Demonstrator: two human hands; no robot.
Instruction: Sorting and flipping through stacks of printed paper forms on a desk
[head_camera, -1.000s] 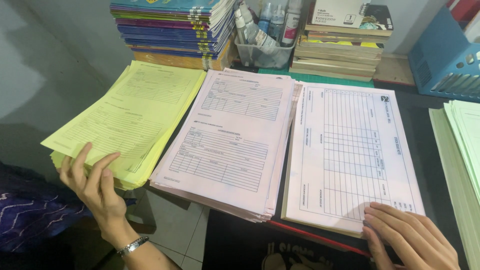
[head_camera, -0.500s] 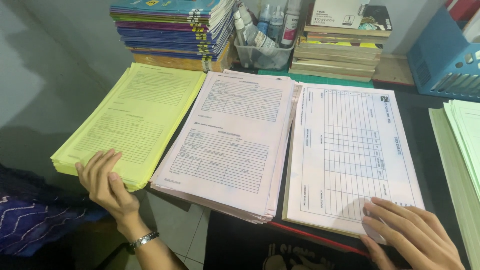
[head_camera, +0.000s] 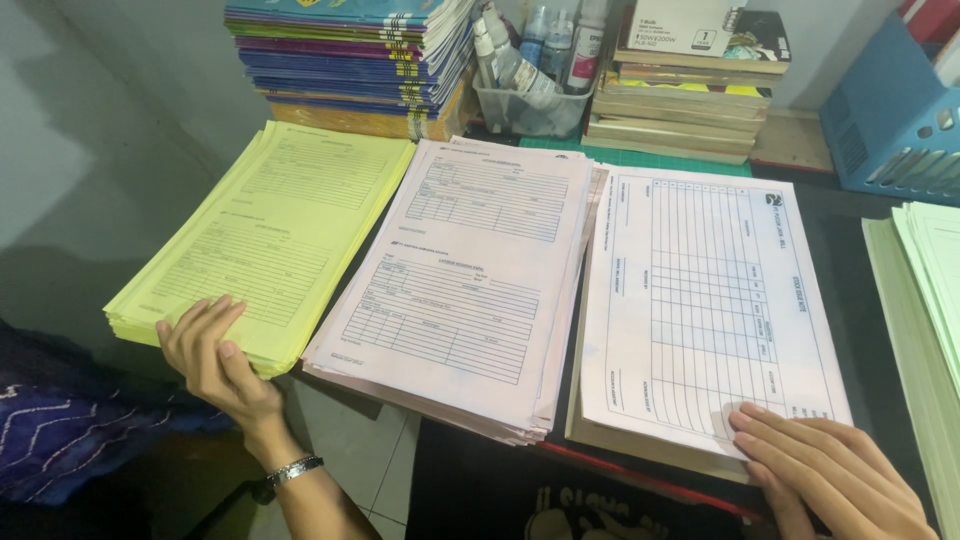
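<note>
- The thick yellow stack of printed forms (head_camera: 262, 235) is thin matt paper.
- The pink stack of printed forms (head_camera: 465, 280) is the same matt paper, its edges slightly ragged.
- The white sheet with a printed grid (head_camera: 700, 300) is smooth matt paper on a buff card-backed pad.
- The pale green stack of sheets (head_camera: 925, 300) is matt paper.
- The slim wrist bracelet (head_camera: 294, 468) looks like shiny metal.
- The blue slotted file rack (head_camera: 890, 120) is smooth plastic.
- The clear rectangular tub (head_camera: 528, 105) is translucent plastic.
- The pile of colourful thin books (head_camera: 350, 50) has glossy covers.

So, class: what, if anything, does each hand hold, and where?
Nothing is gripped. The left hand rests on the yellow stack's near corner; the right hand presses the white sheet's near corner.
</note>
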